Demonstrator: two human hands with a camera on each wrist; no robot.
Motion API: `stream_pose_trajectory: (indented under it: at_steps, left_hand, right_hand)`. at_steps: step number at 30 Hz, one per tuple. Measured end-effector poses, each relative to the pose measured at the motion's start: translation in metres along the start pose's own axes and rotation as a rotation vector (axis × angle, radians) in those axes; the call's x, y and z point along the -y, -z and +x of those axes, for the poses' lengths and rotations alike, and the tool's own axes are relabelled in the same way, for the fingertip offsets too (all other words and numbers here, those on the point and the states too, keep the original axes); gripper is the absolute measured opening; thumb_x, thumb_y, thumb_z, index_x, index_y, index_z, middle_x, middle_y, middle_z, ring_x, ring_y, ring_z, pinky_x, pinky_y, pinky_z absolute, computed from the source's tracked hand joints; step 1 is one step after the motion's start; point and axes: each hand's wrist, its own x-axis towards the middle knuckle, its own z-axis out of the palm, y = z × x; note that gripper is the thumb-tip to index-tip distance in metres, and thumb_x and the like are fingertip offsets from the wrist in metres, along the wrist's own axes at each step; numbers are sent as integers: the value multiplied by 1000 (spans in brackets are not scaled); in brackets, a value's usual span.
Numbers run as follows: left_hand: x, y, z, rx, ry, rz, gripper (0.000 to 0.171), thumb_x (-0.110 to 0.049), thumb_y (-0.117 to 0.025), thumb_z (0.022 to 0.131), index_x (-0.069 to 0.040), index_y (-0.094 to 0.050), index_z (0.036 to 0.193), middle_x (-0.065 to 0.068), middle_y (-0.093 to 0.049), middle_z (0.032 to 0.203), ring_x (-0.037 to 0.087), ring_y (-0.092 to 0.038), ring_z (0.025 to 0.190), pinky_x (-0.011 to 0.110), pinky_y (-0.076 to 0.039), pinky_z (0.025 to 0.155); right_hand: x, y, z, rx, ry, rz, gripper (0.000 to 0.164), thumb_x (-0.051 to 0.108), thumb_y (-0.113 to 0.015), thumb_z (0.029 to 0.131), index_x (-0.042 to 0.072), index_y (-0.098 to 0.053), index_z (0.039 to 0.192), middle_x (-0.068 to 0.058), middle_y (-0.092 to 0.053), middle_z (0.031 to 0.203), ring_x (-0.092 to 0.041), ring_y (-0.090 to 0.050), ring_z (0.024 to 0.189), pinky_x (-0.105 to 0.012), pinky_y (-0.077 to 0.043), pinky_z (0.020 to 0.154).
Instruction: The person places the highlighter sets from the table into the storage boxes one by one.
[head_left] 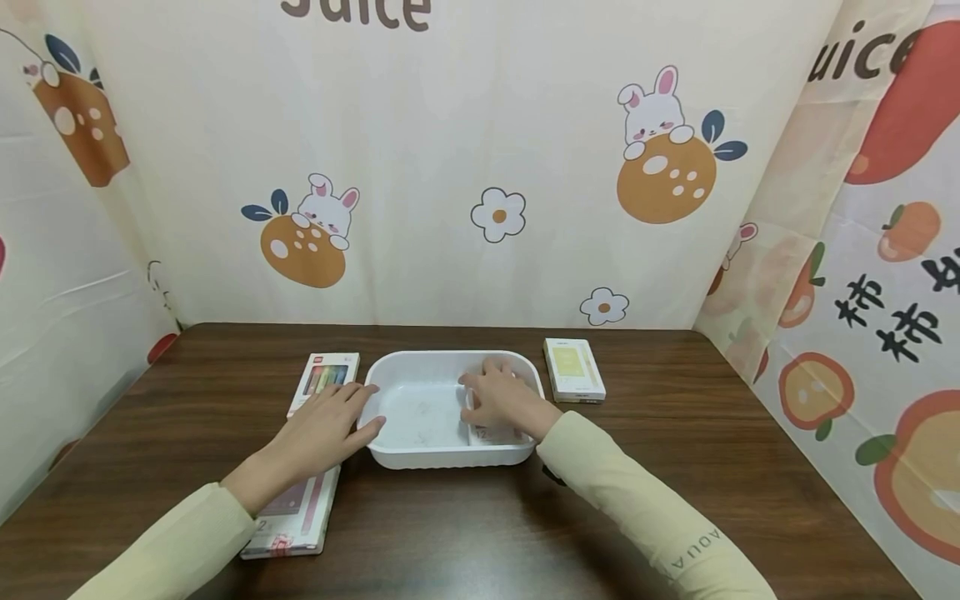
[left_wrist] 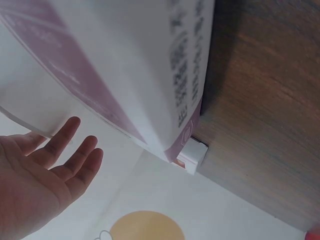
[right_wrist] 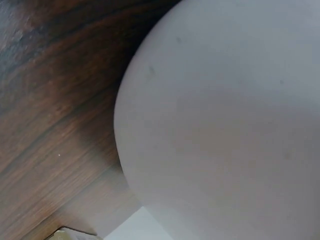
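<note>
A white plastic basket (head_left: 420, 457) stands on the dark wooden table. My left hand (head_left: 322, 429) rests at its left rim, thumb and fingers spread; in the left wrist view the left hand (left_wrist: 55, 175) shows relaxed fingers near the white rim. My right hand (head_left: 502, 400) reaches into the basket's right side, its bent fingers gripping a small white box (head_left: 487, 435) marked 12. Much of that box is hidden under the hand. The basket's outer wall (right_wrist: 220, 120) fills most of the right wrist view, with the right hand out of sight.
Under my left forearm lies a white and purple box (head_left: 296, 521); it looms close in the left wrist view. Beyond the left hand is a box with coloured sticks pictured (head_left: 327, 375). Right of the basket sits a white and yellow box (head_left: 574, 371). A printed curtain (head_left: 420, 250) hangs behind.
</note>
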Motion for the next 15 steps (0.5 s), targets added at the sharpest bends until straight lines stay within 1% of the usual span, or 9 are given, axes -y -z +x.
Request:
stream_pose_trajectory:
  at_steps: [3,8,15]
  left_hand:
    - [0,-1,0,-5,-2,-1,55,-45,-47,90,-5,-49,128,17,-54,126,35,-49,116,54,-36,97]
    - [1,-1,0,-7,-1,0,55,-45,-47,90,-5,-49,128,17,-54,126,35,-49,116,53,-37,97]
    - [1,-2,0,-1,-1,2,55,-45,-47,91,-5,-49,128,16,-54,126,35,-49,116,53,-37,97]
  right_hand:
    - [0,0,-1,5,2,-5,54,45,-58,82,23,-50,130,-14,-48,123,-36,-40,116,-48,-44,84]
    - [0,1,-4,3,17,-16,53,48,-56,84,24,-49,131,-14,-48,123,-35,-42,113,-47,-45,81]
    - [0,1,-6,-16,27,-45,53,50,-55,85,25,-49,131,-15,-48,126,-39,-40,117,-49,-44,84]
